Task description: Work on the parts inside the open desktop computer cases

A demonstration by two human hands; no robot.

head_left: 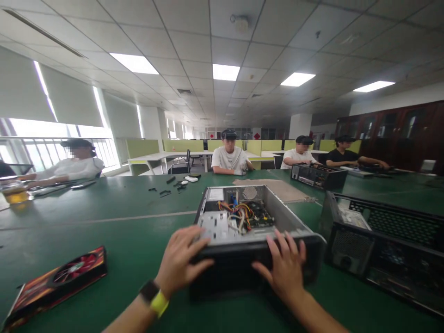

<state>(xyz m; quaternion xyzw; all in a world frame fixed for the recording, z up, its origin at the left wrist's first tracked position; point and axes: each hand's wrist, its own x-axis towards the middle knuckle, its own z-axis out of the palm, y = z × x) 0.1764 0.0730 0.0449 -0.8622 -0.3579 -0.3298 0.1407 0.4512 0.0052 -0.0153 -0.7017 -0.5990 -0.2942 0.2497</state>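
An opened computer case [232, 273] lies on the green table in front of me, its black front panel towards me. My left hand [182, 259] grips the left end of that panel, fingers over the top edge and thumb on the front. Further right along the same edge, my right hand [286, 268] holds on in the same way. Inside the case show a metal drive cage [213, 224], coloured cables [245, 210] and a circuit board [262, 213]. To the left lies a red and black graphics card [78, 273] with a fan.
Another open case [350, 247] stands close on the right, with a further case [317, 175] behind it. A brown cloth [277, 189] and several small dark parts [165, 193] lie beyond mine. Several people sit around the table [138, 245]. A cup [15, 194] stands far left.
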